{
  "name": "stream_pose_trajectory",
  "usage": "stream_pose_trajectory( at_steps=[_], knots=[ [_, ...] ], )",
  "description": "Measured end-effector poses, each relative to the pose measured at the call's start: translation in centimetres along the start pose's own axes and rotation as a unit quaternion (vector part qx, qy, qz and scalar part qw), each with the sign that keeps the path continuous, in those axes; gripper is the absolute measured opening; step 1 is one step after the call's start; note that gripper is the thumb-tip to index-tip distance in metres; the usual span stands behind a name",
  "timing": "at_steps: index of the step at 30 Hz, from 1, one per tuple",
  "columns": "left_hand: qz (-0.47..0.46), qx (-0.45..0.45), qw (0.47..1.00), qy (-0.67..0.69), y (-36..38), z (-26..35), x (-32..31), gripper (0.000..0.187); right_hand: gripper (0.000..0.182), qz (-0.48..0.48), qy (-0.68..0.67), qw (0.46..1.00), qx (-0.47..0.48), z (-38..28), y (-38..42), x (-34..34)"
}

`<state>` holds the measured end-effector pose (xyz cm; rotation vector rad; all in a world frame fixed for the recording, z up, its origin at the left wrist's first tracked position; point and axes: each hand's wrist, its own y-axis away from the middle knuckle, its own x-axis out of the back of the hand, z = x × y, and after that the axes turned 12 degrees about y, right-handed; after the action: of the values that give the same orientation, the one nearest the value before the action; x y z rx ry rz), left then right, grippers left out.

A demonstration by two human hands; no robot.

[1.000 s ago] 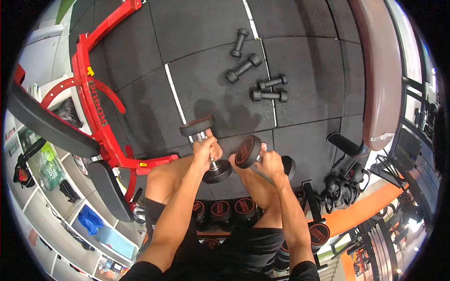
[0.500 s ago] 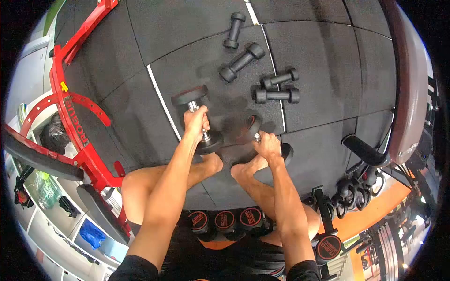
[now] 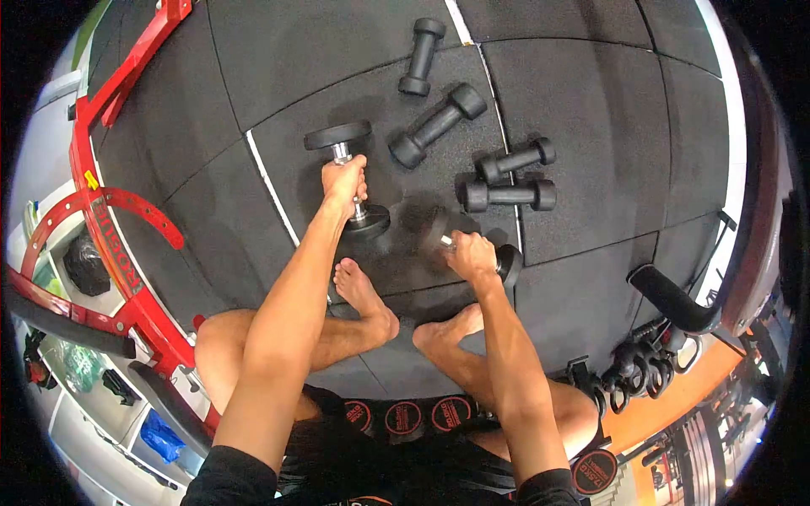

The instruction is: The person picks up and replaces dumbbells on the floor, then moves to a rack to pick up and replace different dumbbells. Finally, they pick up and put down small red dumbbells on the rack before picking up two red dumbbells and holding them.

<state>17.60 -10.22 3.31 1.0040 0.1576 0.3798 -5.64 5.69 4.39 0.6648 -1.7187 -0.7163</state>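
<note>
My left hand (image 3: 344, 179) grips the steel handle of a black dumbbell (image 3: 337, 136), held low over the black rubber floor (image 3: 591, 126). My right hand (image 3: 468, 253) is closed around the handle of a second black dumbbell (image 3: 509, 263), also close to the floor, its near head blurred. Both arms reach down and forward past my bare knees. My bare feet (image 3: 363, 295) rest on the mat just behind the two dumbbells.
Several smaller black dumbbells (image 3: 439, 125) lie loose on the floor ahead. A red steel frame (image 3: 101, 202) stands at the left, a padded bench (image 3: 675, 299) at the right. A rack of dumbbells (image 3: 405, 416) sits under me, shelves at far left.
Both hands have gone down and forward with their dumbbells, from near knee height to close above the floor. The camera has tipped forward.
</note>
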Motion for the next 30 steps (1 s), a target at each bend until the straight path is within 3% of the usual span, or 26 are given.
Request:
stream_pose_trajectory(
  at_steps=[8,18,30],
  knots=[
    [0.056,-0.019,0.998,-0.026,-1.9,-1.7,-1.2,0.022,0.029,-0.030,0.003,0.999,-0.014,-0.3,-0.8,-0.7],
    [0.119,-0.034,0.990,-0.074,-2.3,-2.0,-2.0,0.026,0.023,0.102,-0.002,0.994,0.044,0.4,-0.7,-4.1],
    [0.115,-0.049,0.990,-0.068,-1.9,-2.1,-2.1,0.025,0.025,0.056,0.022,0.997,0.037,0.4,-0.8,-3.2]
  ],
)
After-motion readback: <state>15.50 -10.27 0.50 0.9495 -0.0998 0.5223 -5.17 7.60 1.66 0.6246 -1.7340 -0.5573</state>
